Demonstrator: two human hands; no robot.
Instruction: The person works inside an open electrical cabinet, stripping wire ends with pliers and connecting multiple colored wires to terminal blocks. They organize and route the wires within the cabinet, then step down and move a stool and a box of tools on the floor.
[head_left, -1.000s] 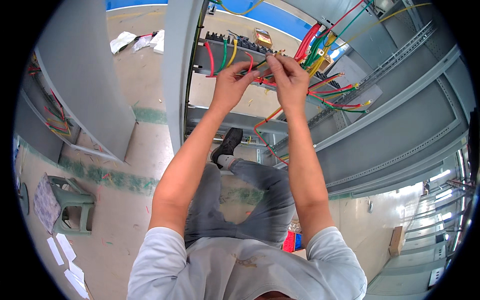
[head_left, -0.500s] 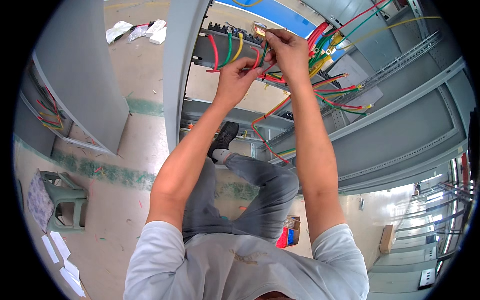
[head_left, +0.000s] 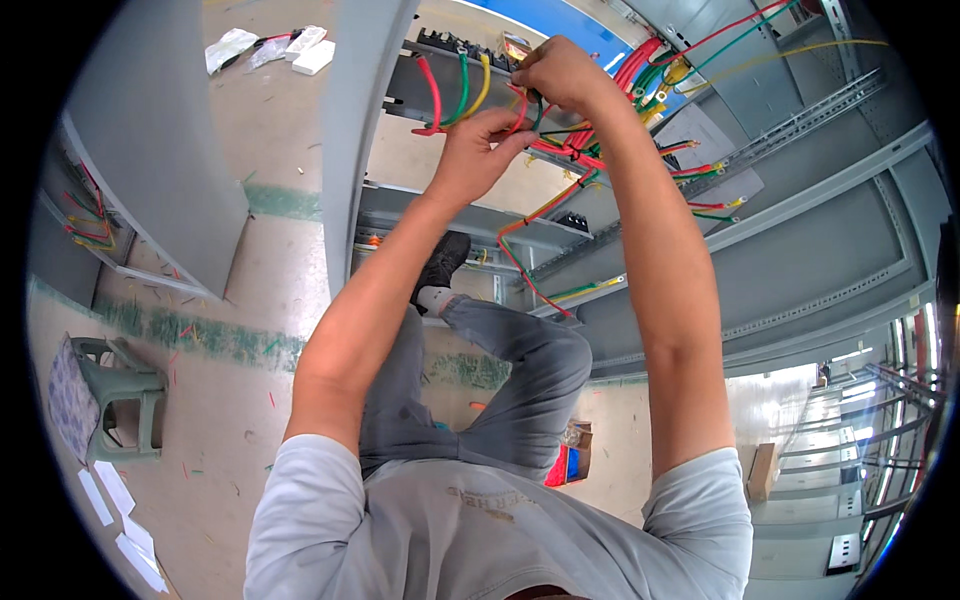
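Note:
My right hand is closed in a pinch at the row of black terminal blocks. A dark green wire curves down from beneath its fingers; its upper end is hidden. Lower and to the left, my left hand has thumb and fingers closed around the lower part of the wires, beside a short red wire. Left of it, a thick red wire, a green wire and a yellow wire bend down from the terminal row.
A grey metal cabinet frame surrounds the work. Bundled red wires and lugged wire ends stick out on the right. A green stool stands at left. A small box lies on the floor by my leg.
My right hand has shifted slightly up and left, with its wrist bent more and its forearm swung outward. My left hand has moved slightly right along the wires. The view has shifted a little.

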